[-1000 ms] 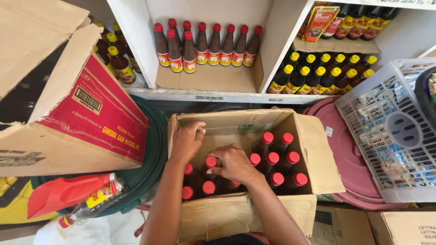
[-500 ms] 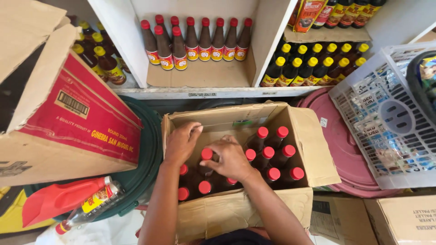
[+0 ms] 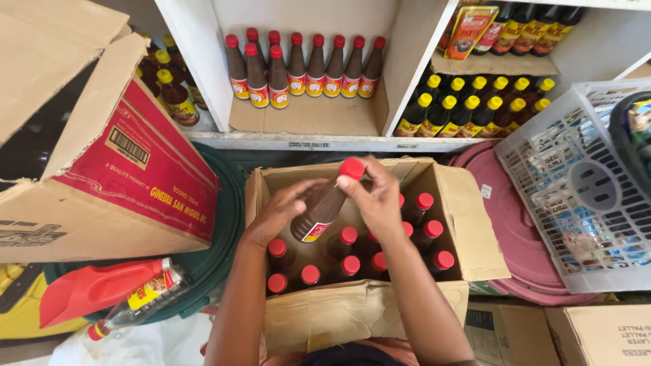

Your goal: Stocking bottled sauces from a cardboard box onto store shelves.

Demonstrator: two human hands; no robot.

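An open cardboard box (image 3: 468, 230) in front of me holds several dark sauce bottles with red caps (image 3: 349, 264). One brown bottle with a red cap (image 3: 325, 203) is lifted out of the box and tilted, cap toward the shelf. My right hand (image 3: 376, 200) grips it at the neck just below the cap. My left hand (image 3: 281, 210) supports its lower body near the yellow and red label.
A white shelf (image 3: 319, 141) behind the box carries a row of red-capped bottles (image 3: 305, 68) and, to the right, yellow-capped bottles (image 3: 475, 108). A large red and brown carton (image 3: 122, 169) stands left, a red scoop (image 3: 88, 291) and a clear bottle (image 3: 139, 305) below it. A white basket (image 3: 583, 190) and pink lid (image 3: 515, 237) lie right.
Both hands were down among the bottles in the box. They have since pulled one bottle up and out, and it now tilts above the box.
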